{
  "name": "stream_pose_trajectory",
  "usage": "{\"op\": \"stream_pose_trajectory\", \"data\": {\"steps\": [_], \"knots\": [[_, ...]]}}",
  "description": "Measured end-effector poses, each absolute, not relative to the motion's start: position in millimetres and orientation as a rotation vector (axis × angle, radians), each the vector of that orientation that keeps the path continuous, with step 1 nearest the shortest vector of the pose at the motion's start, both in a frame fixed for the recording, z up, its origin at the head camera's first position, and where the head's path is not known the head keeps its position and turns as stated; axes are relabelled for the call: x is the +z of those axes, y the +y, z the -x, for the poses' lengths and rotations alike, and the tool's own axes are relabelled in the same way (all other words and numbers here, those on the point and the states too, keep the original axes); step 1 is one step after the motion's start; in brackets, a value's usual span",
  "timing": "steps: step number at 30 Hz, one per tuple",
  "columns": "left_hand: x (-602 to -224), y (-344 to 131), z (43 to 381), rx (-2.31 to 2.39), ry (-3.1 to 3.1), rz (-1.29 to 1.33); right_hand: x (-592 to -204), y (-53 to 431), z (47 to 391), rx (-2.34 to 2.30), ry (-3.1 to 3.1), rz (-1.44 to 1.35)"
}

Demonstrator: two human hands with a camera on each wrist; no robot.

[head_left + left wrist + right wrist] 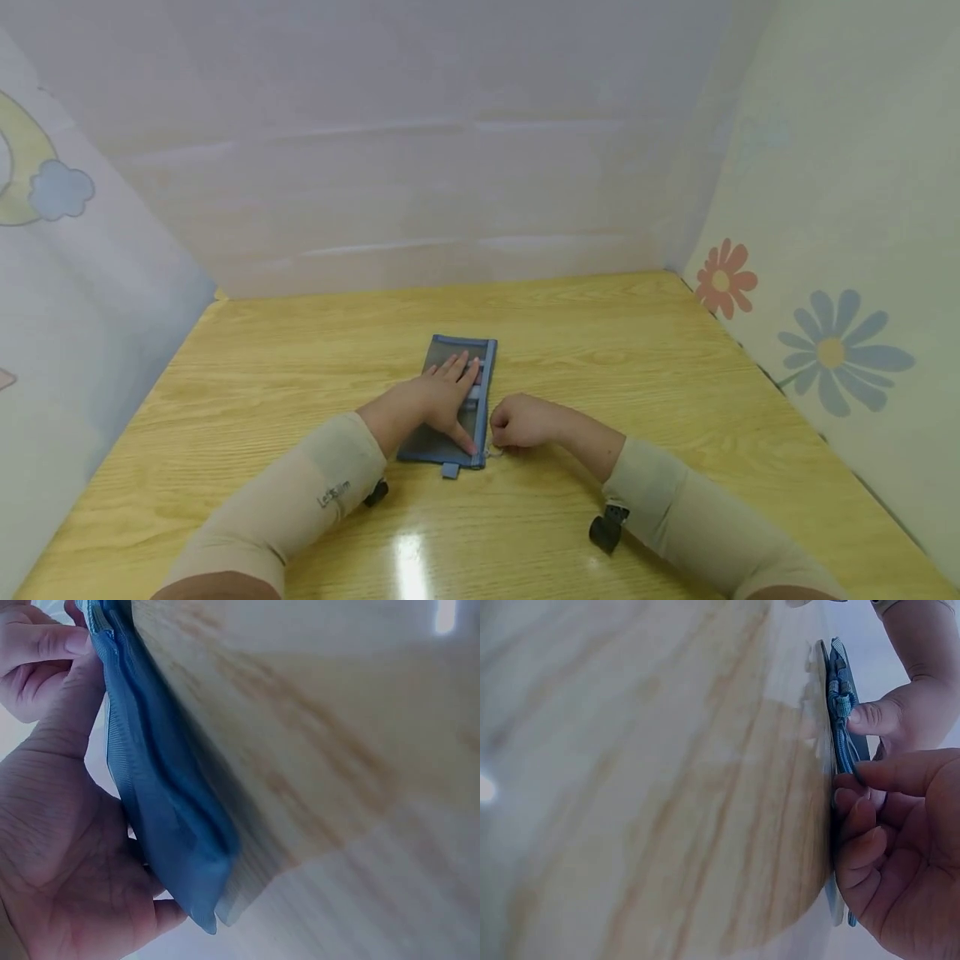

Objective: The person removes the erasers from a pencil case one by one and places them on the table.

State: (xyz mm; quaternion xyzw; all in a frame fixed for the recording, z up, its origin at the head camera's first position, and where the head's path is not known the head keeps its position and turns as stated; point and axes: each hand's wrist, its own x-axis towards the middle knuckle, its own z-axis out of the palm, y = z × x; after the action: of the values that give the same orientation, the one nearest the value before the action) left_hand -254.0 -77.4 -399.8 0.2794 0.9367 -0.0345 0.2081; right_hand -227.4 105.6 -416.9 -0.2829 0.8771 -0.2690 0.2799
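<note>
A zip pouch with grey see-through sides and blue edging lies flat on the table, its zipper edge to the right. My left hand rests on top of it with fingers spread, the thumb near the close right corner. Beside that corner, my right hand has its fingers curled; in the right wrist view its thumb and forefinger pinch the zipper pull. Pale items show through the pouch, partly hidden by my left fingers. A small blue tab sticks out from the near edge.
The wood-grain table meets a pale wall sheet at the back. Side sheets stand left and right, the right one bearing a blue flower and a red flower. Light glares off the front of the table.
</note>
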Motion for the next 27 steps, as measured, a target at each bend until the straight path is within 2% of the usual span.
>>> {"op": "stream_pose_trajectory", "data": {"steps": [27], "knots": [[-404.4, -73.2, 253.4, -0.179, 2.633, -0.773, -416.3, 104.5, 224.0, -0.622, 2.456, 0.86]]}}
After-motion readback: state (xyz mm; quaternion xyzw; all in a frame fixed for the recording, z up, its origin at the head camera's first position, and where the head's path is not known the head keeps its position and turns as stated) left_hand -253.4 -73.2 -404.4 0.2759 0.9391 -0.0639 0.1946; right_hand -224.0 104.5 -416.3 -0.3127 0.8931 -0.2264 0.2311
